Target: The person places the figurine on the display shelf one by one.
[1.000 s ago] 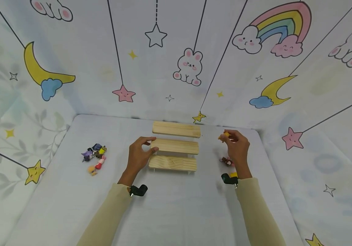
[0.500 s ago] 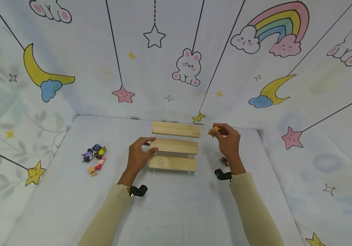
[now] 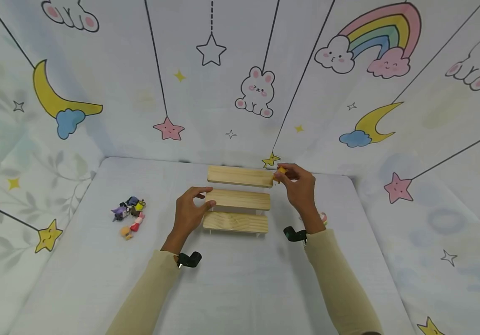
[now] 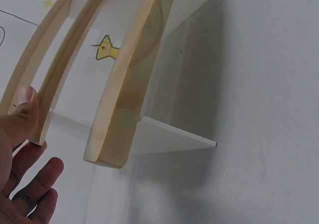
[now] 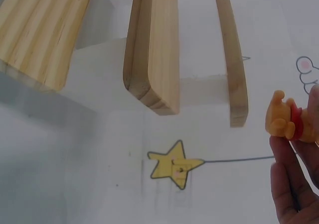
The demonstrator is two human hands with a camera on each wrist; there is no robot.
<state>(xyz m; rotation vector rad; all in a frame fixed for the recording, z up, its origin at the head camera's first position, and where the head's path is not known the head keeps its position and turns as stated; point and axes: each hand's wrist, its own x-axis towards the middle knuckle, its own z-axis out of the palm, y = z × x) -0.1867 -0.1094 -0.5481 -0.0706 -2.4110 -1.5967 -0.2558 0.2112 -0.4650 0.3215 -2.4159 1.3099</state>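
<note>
A stepped stand with three wooden boards stands on the white table; the middle board (image 3: 240, 200) lies between the back board (image 3: 240, 176) and the front board (image 3: 235, 223). My left hand (image 3: 188, 211) grips the left end of the middle board, thumb on one side and a finger on the other. Between thumb and fingers of my right hand (image 3: 301, 190) is a small yellow-orange bear figurine (image 5: 282, 120) with a red top. That hand is raised beside the right end of the back board. In the right wrist view the figurine is apart from the boards.
Several small figurines, among them a purple one (image 3: 120, 212) and a red-and-pink one (image 3: 137, 222), lie grouped on the left of the table. Another figurine (image 3: 323, 217) is partly hidden behind my right wrist. A printed cloth wall (image 3: 206, 97) rises behind the stand.
My right hand has moved left with the bear figurine, from the table's right side to the back board's right end. The left hand and the stand have stayed in place.
</note>
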